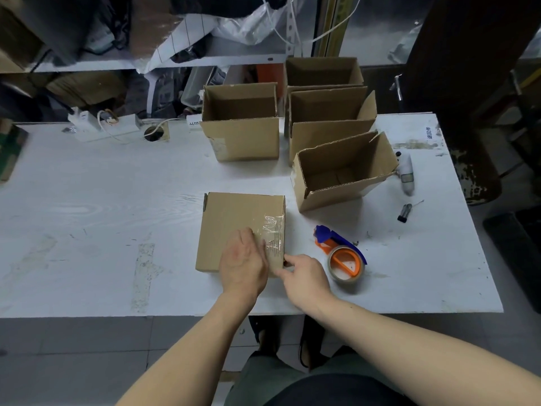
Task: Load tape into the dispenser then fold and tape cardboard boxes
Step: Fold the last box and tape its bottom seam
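A closed brown cardboard box (pixel 231 221) lies on the white table (pixel 102 218) near its front edge, with clear tape (pixel 273 232) running along its right side. My left hand (pixel 244 260) lies flat on the box top, pressing beside the tape. My right hand (pixel 306 278) is at the box's near right corner, its forefinger pointing at the tape end there. The orange and blue tape dispenser (pixel 341 253), loaded with a roll, lies on the table just right of the box, held by neither hand.
Several open boxes stand behind: one at the middle (pixel 240 124), two stacked far right (pixel 328 106), one tilted nearer (pixel 342 174). A white marker-like bottle (pixel 406 174) and a small dark tool (pixel 405 212) lie at the right. A power strip (pixel 102 126) sits at the back left.
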{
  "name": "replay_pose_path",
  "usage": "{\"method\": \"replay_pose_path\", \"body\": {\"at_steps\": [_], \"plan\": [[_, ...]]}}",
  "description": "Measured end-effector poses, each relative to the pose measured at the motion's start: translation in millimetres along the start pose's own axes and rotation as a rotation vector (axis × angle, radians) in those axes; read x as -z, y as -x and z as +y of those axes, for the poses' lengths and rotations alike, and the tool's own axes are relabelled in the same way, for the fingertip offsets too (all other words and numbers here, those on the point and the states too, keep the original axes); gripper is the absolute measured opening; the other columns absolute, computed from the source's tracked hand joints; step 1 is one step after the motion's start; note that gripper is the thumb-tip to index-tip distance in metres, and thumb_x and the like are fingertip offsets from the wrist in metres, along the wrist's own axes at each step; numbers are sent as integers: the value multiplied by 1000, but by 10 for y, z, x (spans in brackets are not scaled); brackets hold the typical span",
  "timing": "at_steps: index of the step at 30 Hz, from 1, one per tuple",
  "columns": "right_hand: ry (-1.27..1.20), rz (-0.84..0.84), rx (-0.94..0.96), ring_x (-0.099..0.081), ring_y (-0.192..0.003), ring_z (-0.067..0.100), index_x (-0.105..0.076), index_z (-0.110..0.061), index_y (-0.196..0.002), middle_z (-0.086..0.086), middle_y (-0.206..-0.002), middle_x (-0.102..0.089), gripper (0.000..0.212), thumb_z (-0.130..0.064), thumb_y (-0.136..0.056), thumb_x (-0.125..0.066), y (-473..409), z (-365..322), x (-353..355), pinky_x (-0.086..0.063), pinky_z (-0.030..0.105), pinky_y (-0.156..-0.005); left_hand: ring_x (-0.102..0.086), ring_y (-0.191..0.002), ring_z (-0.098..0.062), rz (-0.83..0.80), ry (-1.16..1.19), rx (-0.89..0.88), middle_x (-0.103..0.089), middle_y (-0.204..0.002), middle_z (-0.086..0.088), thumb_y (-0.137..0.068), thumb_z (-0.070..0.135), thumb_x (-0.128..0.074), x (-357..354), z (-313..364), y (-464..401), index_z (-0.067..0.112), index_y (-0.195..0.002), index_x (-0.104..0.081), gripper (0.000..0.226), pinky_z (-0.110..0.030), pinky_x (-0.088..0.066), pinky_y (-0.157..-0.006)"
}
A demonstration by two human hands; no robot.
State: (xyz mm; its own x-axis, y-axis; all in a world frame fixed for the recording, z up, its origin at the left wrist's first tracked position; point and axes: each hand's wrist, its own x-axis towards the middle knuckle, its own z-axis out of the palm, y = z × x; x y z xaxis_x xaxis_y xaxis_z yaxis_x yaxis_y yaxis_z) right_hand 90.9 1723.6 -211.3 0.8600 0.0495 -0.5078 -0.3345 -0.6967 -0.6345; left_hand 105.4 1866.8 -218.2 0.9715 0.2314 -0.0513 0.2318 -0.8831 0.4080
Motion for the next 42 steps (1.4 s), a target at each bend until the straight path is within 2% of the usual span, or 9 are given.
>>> {"method": "replay_pose_path", "body": {"at_steps": [5,12,17,23,27,31,35,38,42], "plan": [[61,-118,-21,-45,-128,29,-61,-14,-131,8,-140,-50,35,-30,-106,-42,-74,-82,46,-40,38,-109,-56,-95,-29,-91,-87,48,-58,-101,-7,-89,72,-59,9,65,-36,13,-104,-52,61,-42,-47,-77],[269,-49,-16,-60,-89,32,-57,-15,-74,4,-83,-62,33,-27,-103,-49,23,-168,145,-46,36,-68,-57,-95,-33,-77,67,70,-57,-98,-6,-102,46,-53,65,14,-58,15,-101,-49,31,-40,-39,-71],[125,-42,-18,-61,-108,28,-71,-12,-117,7,-122,-61,26,-28,-99,-59,-28,-222,194,-52,38,-90,-57,-94,-29,-97,-15,29,-58,-99,-7,-90,65,-63,55,14,-36,13,-103,-52,55,-42,-46,-73],[98,-121,-28,-66,-89,23,-75,-13,-100,0,-93,-74,23,-33,-91,-68,-105,-215,310,-58,40,-82,-58,-98,-31,-96,149,72,-59,-102,-3,-106,27,-48,124,-48,-84,14,-108,-52,14,-37,-38,-74],[-83,-128,-71,-67,-100,23,-69,-17,-114,3,-108,-71,26,-35,-95,-66,-55,-281,375,-56,36,-85,-54,-110,-29,53,237,133,-61,-116,-8,-101,17,-59,399,-255,-8,7,-130,-55,32,-38,-43,-92],[-150,-129,-101,-65,-83,17,-68,-16,-100,-2,-90,-67,33,-46,-103,-55,-108,-291,384,-51,33,-70,-46,-124,-39,12,97,396,-61,-127,-15,-100,41,-58,621,-557,7,5,-136,-55,52,-50,-44,-104],[-139,-159,-115,-67,-86,18,-73,-16,-98,1,-93,-73,40,-51,-102,-54,-194,-351,319,-54,34,-76,-58,-105,-32,-218,260,451,-66,-101,-1,-98,51,-47,704,-574,43,17,-103,-57,36,-49,-53,-90],[-97,-103,-103,-64,-76,19,-69,-15,-83,2,-81,-69,39,-46,-103,-56,-229,-376,363,-47,30,-65,-63,-93,-24,-113,358,383,-67,-95,7,-93,52,-46,814,-455,81,21,-102,-61,35,-46,-55,-83],[-528,-125,-195,-73,-93,22,-77,-6,-107,8,-98,-80,28,-30,-105,-61,-337,-355,516,-59,35,-88,-58,-110,-3,68,624,375,-65,-116,17,-98,51,-59,1060,-330,53,33,-116,-68,26,-30,-46,-92]]}}
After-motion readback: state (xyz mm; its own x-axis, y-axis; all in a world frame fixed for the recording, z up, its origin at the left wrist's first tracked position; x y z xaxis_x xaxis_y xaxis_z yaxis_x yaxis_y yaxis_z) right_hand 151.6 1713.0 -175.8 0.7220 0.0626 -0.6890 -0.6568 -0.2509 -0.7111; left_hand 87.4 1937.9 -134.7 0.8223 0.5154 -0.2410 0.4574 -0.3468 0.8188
